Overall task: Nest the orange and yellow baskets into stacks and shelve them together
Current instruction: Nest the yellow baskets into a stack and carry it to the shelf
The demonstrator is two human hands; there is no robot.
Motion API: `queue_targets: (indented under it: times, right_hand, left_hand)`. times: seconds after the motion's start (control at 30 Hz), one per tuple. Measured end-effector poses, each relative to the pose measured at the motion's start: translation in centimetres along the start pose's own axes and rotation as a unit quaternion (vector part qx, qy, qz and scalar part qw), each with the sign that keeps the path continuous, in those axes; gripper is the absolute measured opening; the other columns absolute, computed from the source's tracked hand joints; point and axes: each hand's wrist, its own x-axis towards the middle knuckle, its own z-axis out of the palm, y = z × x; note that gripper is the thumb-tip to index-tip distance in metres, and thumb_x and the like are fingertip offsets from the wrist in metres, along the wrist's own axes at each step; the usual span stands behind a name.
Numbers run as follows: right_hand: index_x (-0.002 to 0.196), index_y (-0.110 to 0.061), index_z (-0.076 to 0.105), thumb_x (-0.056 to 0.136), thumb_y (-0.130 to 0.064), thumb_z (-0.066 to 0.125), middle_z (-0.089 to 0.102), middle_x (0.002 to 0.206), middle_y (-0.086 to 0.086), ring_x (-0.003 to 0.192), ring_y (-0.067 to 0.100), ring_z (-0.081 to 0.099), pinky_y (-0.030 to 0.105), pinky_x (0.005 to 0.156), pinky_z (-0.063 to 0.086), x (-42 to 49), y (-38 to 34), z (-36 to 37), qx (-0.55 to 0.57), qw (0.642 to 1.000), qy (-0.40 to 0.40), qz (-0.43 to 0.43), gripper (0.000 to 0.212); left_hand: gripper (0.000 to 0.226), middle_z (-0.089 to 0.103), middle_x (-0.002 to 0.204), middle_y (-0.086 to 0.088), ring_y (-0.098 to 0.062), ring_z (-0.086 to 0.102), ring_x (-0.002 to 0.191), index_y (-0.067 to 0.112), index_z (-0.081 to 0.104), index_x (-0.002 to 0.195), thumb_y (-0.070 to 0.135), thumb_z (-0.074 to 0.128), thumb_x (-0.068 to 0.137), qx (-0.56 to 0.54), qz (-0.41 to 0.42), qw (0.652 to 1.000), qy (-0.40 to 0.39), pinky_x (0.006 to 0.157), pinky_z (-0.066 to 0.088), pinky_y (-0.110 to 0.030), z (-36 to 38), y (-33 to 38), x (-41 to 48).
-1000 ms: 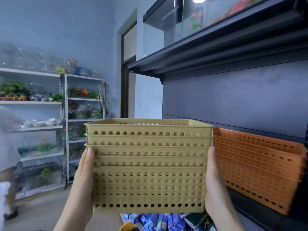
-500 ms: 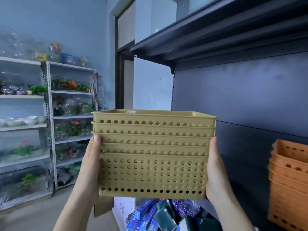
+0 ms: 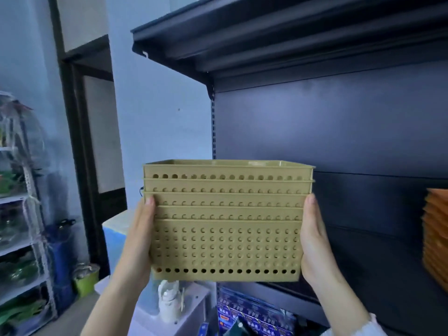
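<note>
Nested yellow baskets (image 3: 226,226) held upright, level with the dark shelf (image 3: 291,30).
Left hand (image 3: 139,241) and right hand (image 3: 315,241) flat against opposite ends (thumbs up), forearms raised; orange stack (image 3: 436,234) well apart.

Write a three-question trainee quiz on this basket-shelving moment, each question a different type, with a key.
1. True or false: the yellow basket stack rests on a shelf.
2. Multiple choice: where is the orange basket stack? A) in the hands B) at the right edge of the view, against the dark shelving unit C) on the floor
3. Fill in: the left hand and right hand each press flat on one ____ of the yellow stack.

Key: 1 false, it is held up in the air in front of the unit; 2 B; 3 side.
</note>
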Motion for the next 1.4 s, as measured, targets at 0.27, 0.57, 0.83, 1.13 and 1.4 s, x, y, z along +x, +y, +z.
queue_targets:
  times: [0.27,0.57,0.83,1.13,1.4]
  right_hand:
    - [0.116,-0.055,0.046,0.076,-0.068,0.038,0.060,0.108,-0.031,0.095,-0.016,0.058,0.016,0.077,0.044,4.2,3.7,0.2,-0.050,0.994,0.093,-0.028,0.043]
    - [0.138,-0.034,0.037,0.079,-0.064,0.035,0.059,0.125,-0.014,0.099,-0.017,0.057,0.009,0.074,0.045,10.3,8.0,-2.0,-0.163,0.978,0.110,-0.063,0.065]
    - [0.145,-0.031,0.026,0.085,-0.052,0.040,0.049,0.136,-0.016,0.111,-0.019,0.050,0.003,0.082,0.043,14.7,11.6,-2.4,-0.221,0.971,0.060,-0.063,0.065]
    - [0.144,-0.038,0.023,0.067,-0.080,0.052,0.043,0.138,-0.023,0.116,-0.019,0.047,0.010,0.095,0.040,16.8,13.5,-1.3,-0.245,0.968,0.019,-0.056,0.092]
    - [0.146,-0.033,0.030,0.072,-0.070,0.055,0.051,0.139,-0.017,0.123,-0.006,0.049,0.016,0.097,0.039,17.9,13.3,0.0,-0.268,0.962,0.044,-0.032,0.086]
  left_hand:
    - [0.062,0.067,0.132,-0.001,-0.019,0.059,0.126,0.018,0.059,0.133,0.056,0.059,0.084,-0.095,0.010,0.987,-0.133,0.105,0.046,-0.043,1.3,-6.1,9.0]
    - [0.083,0.069,0.127,-0.005,-0.020,0.066,0.115,0.018,0.058,0.128,0.068,0.075,0.064,-0.115,-0.050,0.969,-0.214,0.085,0.051,-0.036,4.1,-13.3,18.9]
    - [0.101,0.074,0.116,-0.001,-0.015,0.070,0.103,0.015,0.051,0.133,0.069,0.081,0.052,-0.084,-0.054,0.963,-0.249,0.082,0.052,-0.033,4.0,-16.4,25.1]
    - [0.096,0.074,0.118,-0.005,-0.021,0.070,0.109,0.029,0.049,0.138,0.069,0.079,0.056,-0.060,-0.076,0.960,-0.264,0.095,0.049,-0.037,2.4,-18.6,28.1]
    - [0.044,0.073,0.112,-0.004,-0.016,0.067,0.107,0.022,0.051,0.135,0.039,0.057,0.095,0.031,-0.072,0.973,-0.217,0.102,0.048,-0.040,3.7,-18.6,29.5]
